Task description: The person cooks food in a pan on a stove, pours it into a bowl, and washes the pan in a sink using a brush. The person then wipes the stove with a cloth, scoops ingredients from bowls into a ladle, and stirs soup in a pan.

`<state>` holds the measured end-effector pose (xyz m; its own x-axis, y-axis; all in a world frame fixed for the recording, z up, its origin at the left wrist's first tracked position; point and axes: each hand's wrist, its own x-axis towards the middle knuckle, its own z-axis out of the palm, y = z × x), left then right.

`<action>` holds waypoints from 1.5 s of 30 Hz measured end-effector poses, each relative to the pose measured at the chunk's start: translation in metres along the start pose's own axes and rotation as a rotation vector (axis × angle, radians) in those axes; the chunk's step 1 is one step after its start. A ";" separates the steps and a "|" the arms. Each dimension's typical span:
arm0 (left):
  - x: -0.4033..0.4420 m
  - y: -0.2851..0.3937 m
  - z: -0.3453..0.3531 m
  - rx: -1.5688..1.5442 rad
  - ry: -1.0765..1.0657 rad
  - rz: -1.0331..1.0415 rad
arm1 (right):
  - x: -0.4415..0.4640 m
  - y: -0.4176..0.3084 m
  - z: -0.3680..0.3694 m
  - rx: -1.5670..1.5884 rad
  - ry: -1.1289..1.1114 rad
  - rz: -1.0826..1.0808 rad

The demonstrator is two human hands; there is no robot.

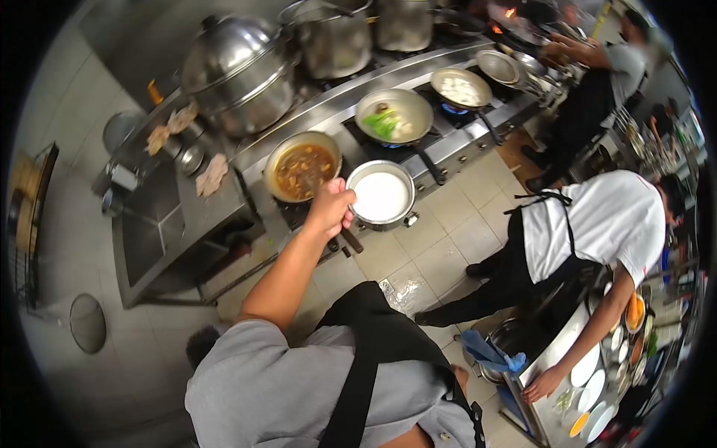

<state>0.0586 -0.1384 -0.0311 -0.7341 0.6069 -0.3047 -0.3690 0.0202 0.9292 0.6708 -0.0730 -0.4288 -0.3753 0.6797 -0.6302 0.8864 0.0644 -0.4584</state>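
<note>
My left hand (333,210) is closed at the left side of a small metal pot (381,194) of white liquid, which is held level near the stove's front edge. Just left of the pot, a pan (302,167) holds brown sauce with pieces in it. Behind it to the right, another pan (394,116) contains green vegetables and pale pieces. Part of my right hand (461,379) shows beside my black apron; its fingers are hidden.
A pan of white pieces (461,88) sits over a blue flame. Large pots (239,75) line the back. A sink (160,228) is at left. A person in white (590,224) leans over a plate-covered counter at right; another person (624,71) works by flames.
</note>
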 end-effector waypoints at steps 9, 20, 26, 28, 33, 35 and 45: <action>-0.018 0.040 -0.136 -0.100 0.360 0.140 | 0.029 -0.140 -0.053 0.755 0.005 0.290; -0.038 0.047 -0.311 -0.073 0.822 0.244 | 0.079 -0.190 -0.012 0.337 -0.117 0.235; -0.046 0.040 -0.355 -0.121 0.895 0.290 | 0.128 -0.236 0.003 -0.180 -0.035 -0.314; -0.045 0.034 -0.363 -0.123 0.899 0.306 | 0.130 -0.251 0.009 -0.214 0.007 -0.326; -0.045 0.034 -0.364 -0.145 0.879 0.281 | 0.076 -0.345 -0.035 -0.230 -0.066 -0.034; -0.046 0.035 -0.365 -0.139 0.869 0.273 | 0.098 -0.330 -0.026 -0.158 -0.024 0.056; -0.039 0.069 -0.349 -0.019 0.742 0.218 | 0.114 -0.320 -0.031 -0.158 0.135 0.079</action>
<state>-0.1367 -0.4377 -0.0279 -0.9787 -0.0962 -0.1816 -0.1768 -0.0563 0.9826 0.3525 0.0062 -0.3348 -0.2727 0.7779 -0.5662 0.9470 0.1133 -0.3005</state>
